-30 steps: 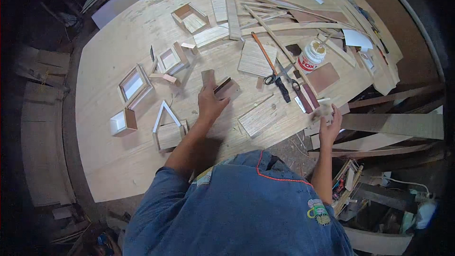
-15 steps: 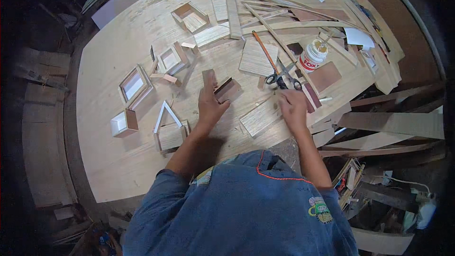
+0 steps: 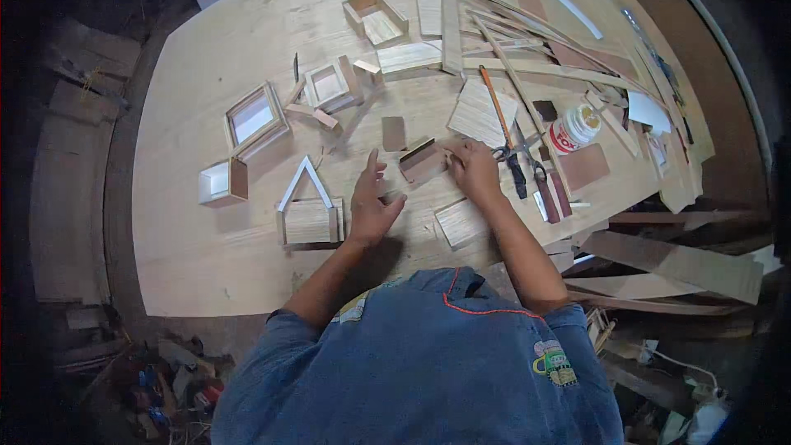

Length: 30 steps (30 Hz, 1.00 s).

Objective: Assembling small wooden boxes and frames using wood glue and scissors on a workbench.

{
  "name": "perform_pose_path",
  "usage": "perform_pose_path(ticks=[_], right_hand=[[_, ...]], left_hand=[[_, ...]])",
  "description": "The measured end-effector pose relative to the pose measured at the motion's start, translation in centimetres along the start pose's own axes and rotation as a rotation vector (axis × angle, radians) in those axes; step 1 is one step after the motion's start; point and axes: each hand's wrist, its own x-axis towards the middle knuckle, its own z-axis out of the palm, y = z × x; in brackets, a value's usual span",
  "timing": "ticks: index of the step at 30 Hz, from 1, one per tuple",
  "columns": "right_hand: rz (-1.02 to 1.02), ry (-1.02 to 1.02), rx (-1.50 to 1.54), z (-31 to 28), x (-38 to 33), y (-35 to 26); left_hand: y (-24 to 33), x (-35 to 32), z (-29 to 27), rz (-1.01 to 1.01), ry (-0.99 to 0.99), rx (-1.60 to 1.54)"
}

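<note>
Right hand (image 3: 476,171) rests on the wooden tabletop (image 3: 206,255), fingers curled onto the right end of a small brown wooden block (image 3: 423,161); fingertips touch it, grip looks light, not a full clamp. Block lies flat on the table, directly left of that hand and between the two hands.

Left hand (image 3: 372,204) sits just left of and below the block, fingers spread apart and raised, thumb out to the right; holds nothing. Whether its fingertips touch the block cannot be told.

Around the grip:
- small dark wood tile (image 3: 394,133), just above the block, apart from it
- pale slatted panel (image 3: 461,223), just below the right hand, flat on the table
- larger slatted panel (image 3: 482,112), above the right hand
- scissors (image 3: 517,161), just right of the right hand, black handles toward the person
- white glue bottle (image 3: 574,128) lying on its side, farther right of the scissors
- house-shaped wooden frame (image 3: 308,208), just left of the left hand
- small open boxes and frames (image 3: 254,119), well left and above
- long thin wood strips (image 3: 511,29), well above the hands, in a loose pile
</note>
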Motion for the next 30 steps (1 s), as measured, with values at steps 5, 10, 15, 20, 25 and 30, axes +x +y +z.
perform_pose_path(ticks=[5, 10, 15, 20, 25, 30], right_hand=[[-0.044, -0.091, -0.085, 0.5, 0.0, 0.2], [-0.010, 0.071, 0.083, 0.6, -0.5, 0.2], [-0.042, 0.108, 0.105, 0.8, -0.9, 0.6], [-0.013, 0.132, 0.154, 1.1, -1.8, 0.7], [-0.007, 0.191, 0.215, 0.6, -2.1, 0.6], [0.041, 0.186, 0.211, 0.6, -2.2, 0.6]], left_hand=[[0.2, 1.2, 0.4, 0.117, 0.025, 0.172], [-0.1, 2.4, 1.4, 0.133, 0.017, 0.269], [-0.1, 3.5, 2.0, 0.133, 0.012, 0.265], [-0.6, 4.0, 2.4, 0.139, 0.037, 0.242], [0.1, 4.4, 2.2, 0.087, 0.000, 0.264], [0.6, 5.5, 1.9, -0.042, -0.002, 0.019]])
